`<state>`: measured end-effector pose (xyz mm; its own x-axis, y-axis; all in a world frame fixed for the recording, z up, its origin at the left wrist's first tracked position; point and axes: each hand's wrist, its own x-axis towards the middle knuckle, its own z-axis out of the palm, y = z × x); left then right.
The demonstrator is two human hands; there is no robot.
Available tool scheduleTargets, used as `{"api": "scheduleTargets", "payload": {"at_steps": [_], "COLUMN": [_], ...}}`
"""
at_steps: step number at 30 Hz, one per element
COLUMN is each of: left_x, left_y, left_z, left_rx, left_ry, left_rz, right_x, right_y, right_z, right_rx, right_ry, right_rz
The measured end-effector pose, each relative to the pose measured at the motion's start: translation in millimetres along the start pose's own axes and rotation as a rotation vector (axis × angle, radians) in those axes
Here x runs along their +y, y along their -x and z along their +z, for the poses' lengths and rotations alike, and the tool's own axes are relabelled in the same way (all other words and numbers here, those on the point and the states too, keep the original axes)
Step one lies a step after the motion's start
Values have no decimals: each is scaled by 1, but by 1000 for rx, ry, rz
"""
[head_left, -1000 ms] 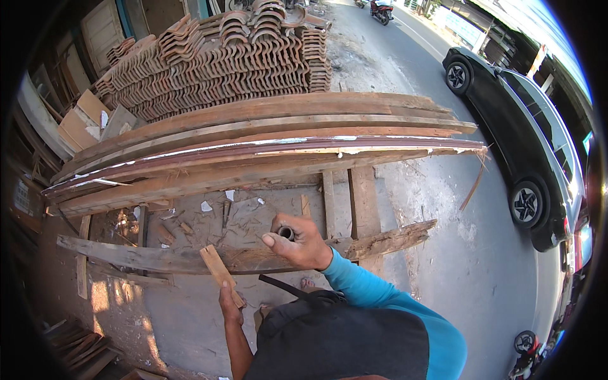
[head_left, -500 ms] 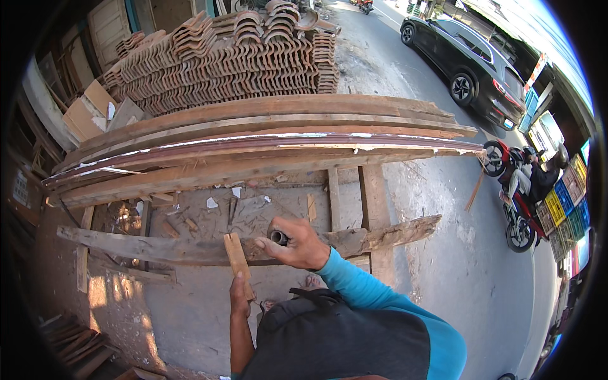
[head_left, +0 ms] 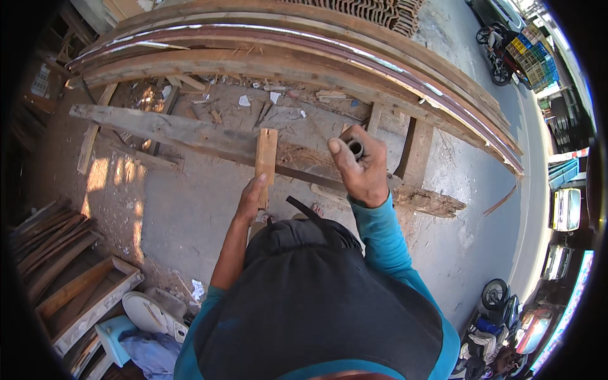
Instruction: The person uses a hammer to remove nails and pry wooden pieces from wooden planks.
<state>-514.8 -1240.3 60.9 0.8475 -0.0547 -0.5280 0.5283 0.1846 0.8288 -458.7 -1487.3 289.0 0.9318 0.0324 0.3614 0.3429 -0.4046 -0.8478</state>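
Centre: left hand (head_left: pixel 251 195) grips wood block (head_left: pixel 266 155); right hand (head_left: pixel 367 170) clenches what seems a tube (head_left: pixel 360 147).
Slack grip could drop either.

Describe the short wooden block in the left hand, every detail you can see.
The short wooden block is a light-brown, straight-edged piece, longer than wide, its thickness showing along one side. It looks like bare wood, in one piece. Its long side points away from the person, and the left hand grips its near part. In the view its far end overlaps the weathered plank; whether they touch is unclear.
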Motion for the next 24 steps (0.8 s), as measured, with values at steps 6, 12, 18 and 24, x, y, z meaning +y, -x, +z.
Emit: {"api": "scheduleTargets", "payload": {"at_steps": [6, 12, 18, 24], "left_x": [13, 14, 13, 6], "left_y": [0, 6, 10, 9], "left_z": [14, 10, 19, 26], "left_rx": [74, 52, 90, 163], "left_ry": [26, -15, -23, -55], "left_rz": [46, 5, -30, 12], "right_x": [6, 18, 47, 69], "right_y": [-27, -52, -55, -66], "right_z": [-17, 23, 43, 12], "right_rx": [204, 147, 171, 64], "right_ry": [-300, -626, -726, -923], "right_rz": [-138, -362, -244, -140]}}
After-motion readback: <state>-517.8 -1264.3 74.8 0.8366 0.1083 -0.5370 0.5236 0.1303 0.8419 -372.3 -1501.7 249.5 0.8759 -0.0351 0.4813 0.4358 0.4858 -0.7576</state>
